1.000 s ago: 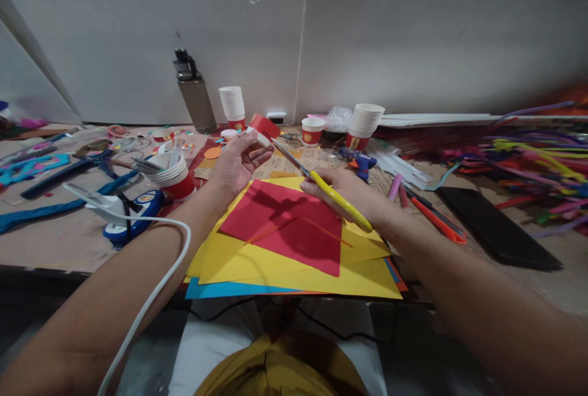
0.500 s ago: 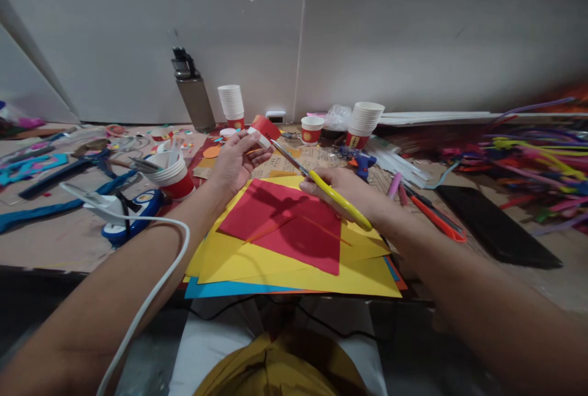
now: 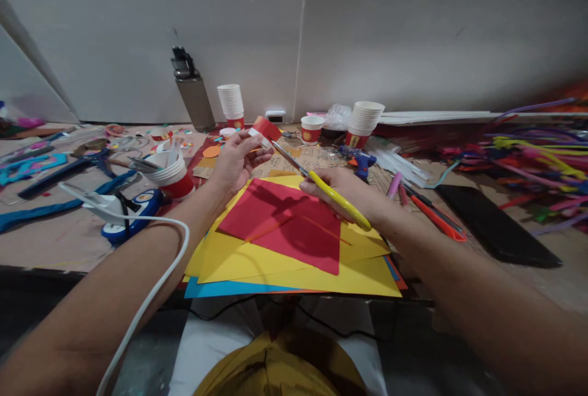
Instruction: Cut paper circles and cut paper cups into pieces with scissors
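Note:
My left hand (image 3: 237,160) grips a small red and white piece of paper cup (image 3: 266,131) between thumb and fingers, above the far edge of the coloured sheets. In my right hand (image 3: 337,186) is a pair of scissors (image 3: 337,195) with yellow handles. The scissor blades point up and left, and their tips meet the right side of the cup piece. Whether the blades are parted I cannot tell. Below both hands a red sheet (image 3: 294,243) lies on several yellow sheets (image 3: 229,261), with shadows of my hands on it.
Paper cup stacks (image 3: 366,117) and a single cup (image 3: 312,130) stand at the back, near a grey bottle (image 3: 195,99). Left are a cup of tools (image 3: 172,175) and a white cable (image 3: 160,283). Right lie a glue gun (image 3: 364,163), a black phone (image 3: 496,224) and pipe cleaners (image 3: 542,169).
The cup piece in my left hand has tilted very slightly. My right hand and the scissors stay almost in place.

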Demonstrator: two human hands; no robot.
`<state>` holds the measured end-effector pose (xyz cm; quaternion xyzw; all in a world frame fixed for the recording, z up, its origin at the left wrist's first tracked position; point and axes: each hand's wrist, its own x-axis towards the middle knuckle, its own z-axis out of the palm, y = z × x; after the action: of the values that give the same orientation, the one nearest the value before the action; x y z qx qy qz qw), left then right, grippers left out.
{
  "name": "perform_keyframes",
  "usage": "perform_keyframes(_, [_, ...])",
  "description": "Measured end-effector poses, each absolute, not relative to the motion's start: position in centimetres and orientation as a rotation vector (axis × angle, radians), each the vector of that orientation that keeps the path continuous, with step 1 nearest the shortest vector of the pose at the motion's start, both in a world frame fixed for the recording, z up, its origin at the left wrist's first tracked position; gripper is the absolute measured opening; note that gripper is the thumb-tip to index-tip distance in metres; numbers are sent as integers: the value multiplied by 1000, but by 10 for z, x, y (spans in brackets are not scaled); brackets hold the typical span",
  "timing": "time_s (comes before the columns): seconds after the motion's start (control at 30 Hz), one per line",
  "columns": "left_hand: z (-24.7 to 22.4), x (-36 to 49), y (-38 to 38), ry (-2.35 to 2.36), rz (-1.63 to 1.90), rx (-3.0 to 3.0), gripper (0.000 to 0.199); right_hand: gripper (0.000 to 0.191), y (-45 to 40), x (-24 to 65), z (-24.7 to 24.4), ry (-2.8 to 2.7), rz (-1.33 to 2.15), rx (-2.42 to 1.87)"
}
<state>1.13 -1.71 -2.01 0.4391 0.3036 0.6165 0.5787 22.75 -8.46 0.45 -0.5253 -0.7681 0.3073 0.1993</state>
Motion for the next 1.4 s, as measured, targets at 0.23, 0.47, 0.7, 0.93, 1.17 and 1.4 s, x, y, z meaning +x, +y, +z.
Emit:
perform_keyframes(0.23, [-18, 11, -20, 701, 1436, 1030, 36, 38, -85, 229, 6, -2147, 861, -1508])
perform_keyframes(0.47, [-18, 11, -20, 687, 1428, 1041, 33, 33, -83, 229, 5, -2142, 849, -1497])
perform_keyframes(0.7, [-21, 11, -17, 665, 1420, 1031, 34, 23, -87, 225, 11, -2172, 752, -1481])
perform_keyframes(0.93, [-21, 12, -16, 715, 1401, 963, 29, 18, -87, 222, 7, -2169, 664, -1511])
perform_keyframes(1.17, [-20, 11, -16, 705, 1405, 931, 28, 20, -83, 223, 0, -2235, 512, -1469])
perform_keyframes(1.4, [-21, 9, -12, 722, 1471, 926, 30, 26, -83, 227, 1, -2287, 581, -1419])
